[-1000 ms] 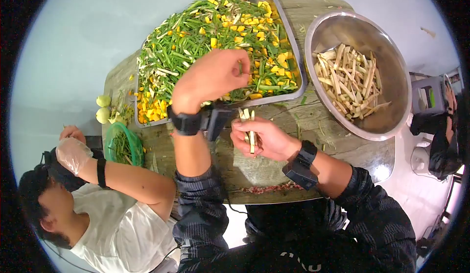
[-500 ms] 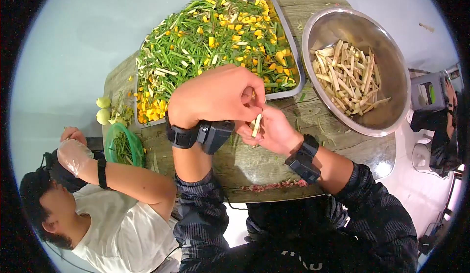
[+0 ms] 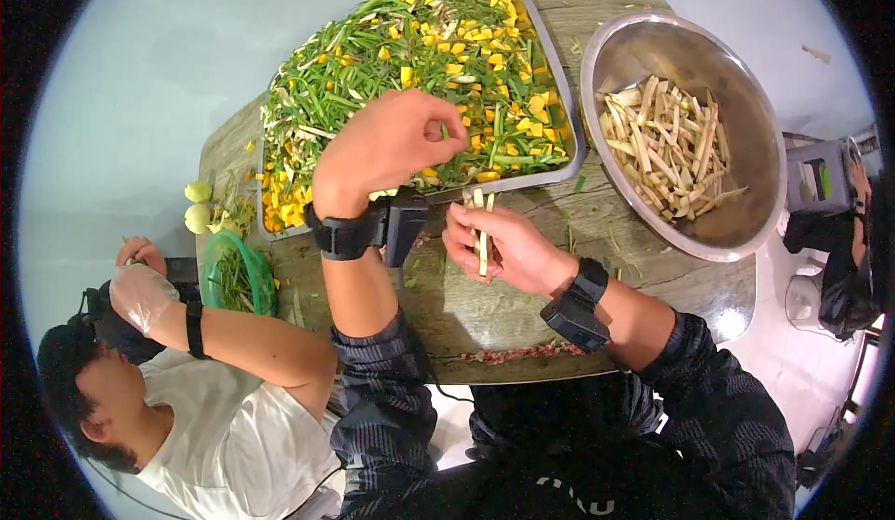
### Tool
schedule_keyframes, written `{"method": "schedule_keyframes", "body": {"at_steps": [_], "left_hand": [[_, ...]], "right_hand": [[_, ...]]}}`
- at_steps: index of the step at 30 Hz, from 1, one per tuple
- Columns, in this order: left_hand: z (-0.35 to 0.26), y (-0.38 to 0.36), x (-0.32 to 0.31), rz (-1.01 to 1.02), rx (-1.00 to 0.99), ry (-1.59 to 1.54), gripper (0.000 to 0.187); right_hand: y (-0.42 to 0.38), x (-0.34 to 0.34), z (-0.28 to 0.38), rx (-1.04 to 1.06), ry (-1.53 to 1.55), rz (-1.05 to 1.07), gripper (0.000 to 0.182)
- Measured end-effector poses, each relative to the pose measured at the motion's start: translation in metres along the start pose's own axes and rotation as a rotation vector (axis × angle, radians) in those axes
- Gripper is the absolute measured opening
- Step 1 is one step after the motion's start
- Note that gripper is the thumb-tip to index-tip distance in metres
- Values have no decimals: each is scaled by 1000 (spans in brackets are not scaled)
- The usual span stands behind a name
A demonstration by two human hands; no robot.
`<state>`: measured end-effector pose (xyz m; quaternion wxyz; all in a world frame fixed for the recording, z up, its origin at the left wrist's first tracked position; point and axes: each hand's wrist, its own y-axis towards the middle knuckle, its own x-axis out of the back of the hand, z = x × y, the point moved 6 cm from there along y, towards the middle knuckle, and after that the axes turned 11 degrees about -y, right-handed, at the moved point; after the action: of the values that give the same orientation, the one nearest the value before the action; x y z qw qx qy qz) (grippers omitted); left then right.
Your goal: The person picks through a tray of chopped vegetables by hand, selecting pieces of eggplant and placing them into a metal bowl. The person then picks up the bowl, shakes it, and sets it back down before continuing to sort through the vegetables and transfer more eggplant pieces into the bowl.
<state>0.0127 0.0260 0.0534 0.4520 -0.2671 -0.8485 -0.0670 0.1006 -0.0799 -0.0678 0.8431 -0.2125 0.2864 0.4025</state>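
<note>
My right hand (image 3: pixel 513 248) is closed around a few pale vegetable strips (image 3: pixel 482 240) that stick up between thumb and fingers, just below the tray's near edge. My left hand (image 3: pixel 387 142) is raised over the metal tray (image 3: pixel 550 63), its thumb and index finger curled into a pinch. Whatever its fingertips may hold is too small or hidden to make out. Chopped green stems (image 3: pixel 336 82) and yellow chunks (image 3: pixel 535 104) are heaped in the tray. Similar pale strips (image 3: pixel 667 147) lie in the steel bowl (image 3: pixel 755 208) to the right.
A green basket (image 3: pixel 265 282) with greens stands at the left, near two pale green round vegetables (image 3: pixel 197 205). Pink scraps (image 3: pixel 522 352) lie along the table's (image 3: pixel 559 315) near edge. Another person (image 3: pixel 233 427) sits at the left, wearing a clear glove.
My hands have moved apart. The left one has lifted up and left from the right hand, over the tray. My right hand stays in place, now showing the strips more fully.
</note>
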Motion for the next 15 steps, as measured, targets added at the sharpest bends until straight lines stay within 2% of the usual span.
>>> {"method": "schedule_keyframes", "body": {"at_steps": [3,5,9,11,15], "left_hand": [[5,11,-14,17,-23,-12,15],[14,18,-25,87,40,25,16],[27,23,-35,58,26,124,17],[31,23,-35,85,134,152,17],[32,22,-39,87,153,225,17]], "right_hand": [[-1,-1,2,6,16,14,35],[-1,-1,2,-4,13,11,35],[0,2,-1,2,55,-9,33],[-1,1,0,0,59,-7,34],[0,5,-3,-4,158,-17,35]]}}
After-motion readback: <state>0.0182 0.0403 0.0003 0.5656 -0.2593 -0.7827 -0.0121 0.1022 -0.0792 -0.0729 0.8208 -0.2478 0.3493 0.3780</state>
